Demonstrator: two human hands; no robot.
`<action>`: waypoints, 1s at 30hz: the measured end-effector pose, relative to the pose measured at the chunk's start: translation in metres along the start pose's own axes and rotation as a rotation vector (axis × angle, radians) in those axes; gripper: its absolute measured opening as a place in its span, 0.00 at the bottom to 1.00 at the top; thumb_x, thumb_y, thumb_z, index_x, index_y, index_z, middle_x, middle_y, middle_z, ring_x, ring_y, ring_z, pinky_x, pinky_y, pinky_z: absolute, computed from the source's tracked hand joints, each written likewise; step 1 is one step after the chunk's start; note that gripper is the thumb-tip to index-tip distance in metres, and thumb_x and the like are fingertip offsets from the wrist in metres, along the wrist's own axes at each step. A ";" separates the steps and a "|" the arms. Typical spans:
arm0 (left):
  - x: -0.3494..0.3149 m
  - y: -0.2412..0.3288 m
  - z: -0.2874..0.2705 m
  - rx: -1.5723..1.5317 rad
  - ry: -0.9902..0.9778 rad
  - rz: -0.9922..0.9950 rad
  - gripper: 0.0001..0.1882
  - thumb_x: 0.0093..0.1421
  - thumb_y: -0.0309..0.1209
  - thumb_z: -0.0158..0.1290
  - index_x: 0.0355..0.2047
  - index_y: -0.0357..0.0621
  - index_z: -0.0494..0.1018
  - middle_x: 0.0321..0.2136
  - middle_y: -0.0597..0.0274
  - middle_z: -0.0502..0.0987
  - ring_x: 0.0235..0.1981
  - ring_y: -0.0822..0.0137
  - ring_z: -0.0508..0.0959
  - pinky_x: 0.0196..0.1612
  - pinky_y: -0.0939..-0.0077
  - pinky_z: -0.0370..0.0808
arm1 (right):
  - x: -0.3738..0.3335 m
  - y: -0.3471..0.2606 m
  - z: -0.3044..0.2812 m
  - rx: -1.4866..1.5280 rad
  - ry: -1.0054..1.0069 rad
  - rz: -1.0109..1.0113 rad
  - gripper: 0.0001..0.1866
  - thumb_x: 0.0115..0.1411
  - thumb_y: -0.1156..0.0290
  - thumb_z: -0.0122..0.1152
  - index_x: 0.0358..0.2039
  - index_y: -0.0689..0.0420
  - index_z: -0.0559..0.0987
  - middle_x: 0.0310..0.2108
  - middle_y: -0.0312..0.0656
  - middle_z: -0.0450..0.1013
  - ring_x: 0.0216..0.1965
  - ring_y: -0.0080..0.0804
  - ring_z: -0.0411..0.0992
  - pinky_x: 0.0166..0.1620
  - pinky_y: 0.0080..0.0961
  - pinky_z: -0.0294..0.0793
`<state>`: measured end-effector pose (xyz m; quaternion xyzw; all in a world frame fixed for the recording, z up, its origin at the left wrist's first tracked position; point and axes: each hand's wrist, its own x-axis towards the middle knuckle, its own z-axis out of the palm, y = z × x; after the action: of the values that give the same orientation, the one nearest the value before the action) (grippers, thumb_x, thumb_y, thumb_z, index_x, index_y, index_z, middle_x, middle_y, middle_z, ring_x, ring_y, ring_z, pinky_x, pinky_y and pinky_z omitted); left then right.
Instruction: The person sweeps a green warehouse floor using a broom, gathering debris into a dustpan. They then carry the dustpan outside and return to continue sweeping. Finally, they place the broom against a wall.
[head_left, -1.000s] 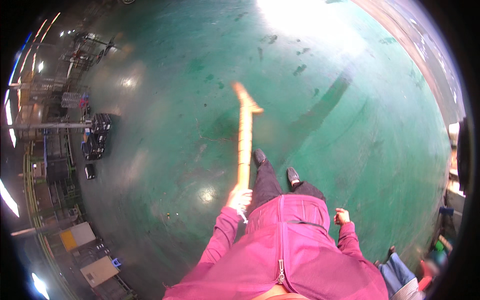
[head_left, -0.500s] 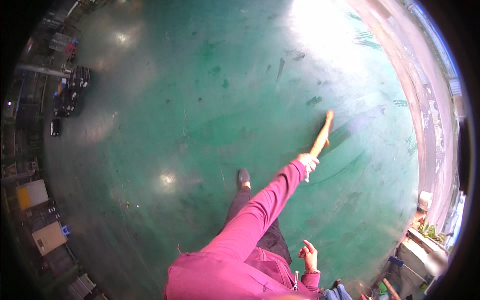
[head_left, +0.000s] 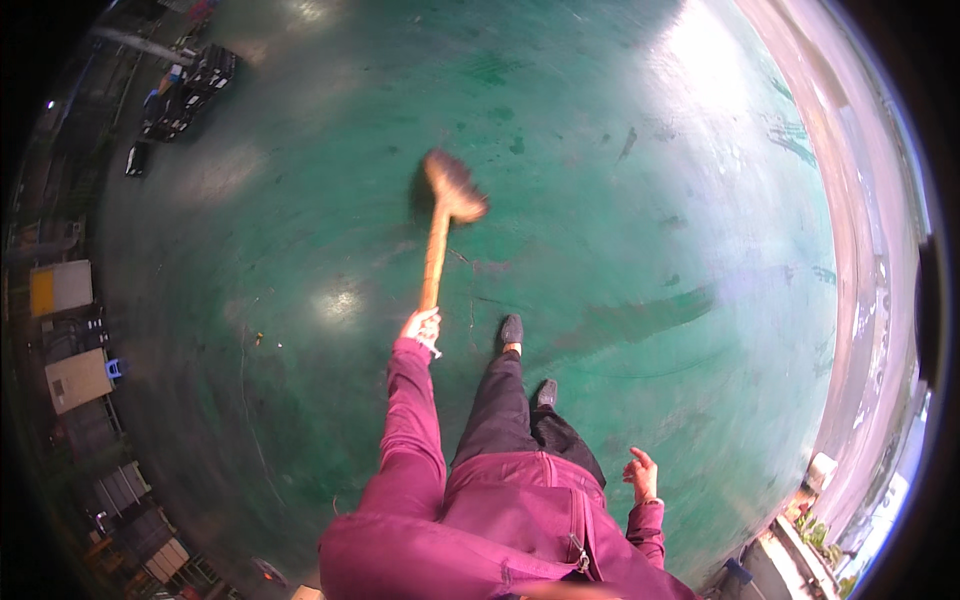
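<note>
My left hand (head_left: 422, 324) is closed around the lower end of a light wooden handle, held out in front of my left side. It belongs to a short-handled broom (head_left: 436, 262). The broom's tan-and-dark head is smeared by motion and lies over the green floor (head_left: 620, 240); whether its bristles touch the floor I cannot tell. Low on the right, my right hand (head_left: 642, 475) hangs beside my hip with loosely bent fingers apart and nothing in them.
Dark shoes (head_left: 512, 330) on my feet stand ahead of my body. Black crates (head_left: 190, 95) are stacked at the far left, and cartons (head_left: 78, 381) line the left edge. A paler strip of ground (head_left: 850, 250) runs along the right side. Dark scuffs mark the floor.
My left arm has swung from right to left, carrying the broom with it; the broom head now shows broadside. My second shoe has come into view. The right hand stays empty.
</note>
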<state>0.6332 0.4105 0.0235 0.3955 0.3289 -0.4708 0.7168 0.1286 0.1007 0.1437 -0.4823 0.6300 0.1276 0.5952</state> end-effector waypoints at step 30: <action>0.006 0.028 0.330 0.994 -0.521 0.313 0.25 0.57 0.34 0.46 0.55 0.45 0.56 0.35 0.65 0.74 0.32 0.76 0.74 0.33 0.86 0.69 | 0.249 -0.492 0.051 0.596 -0.042 -0.159 0.11 0.49 0.71 0.58 0.25 0.57 0.64 0.12 0.33 0.58 0.10 0.21 0.57 0.13 0.18 0.58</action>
<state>0.6936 0.1258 0.1810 0.5996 -0.1810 -0.5390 0.5632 0.5774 -0.2229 0.1166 -0.3315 0.5876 -0.0996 0.7314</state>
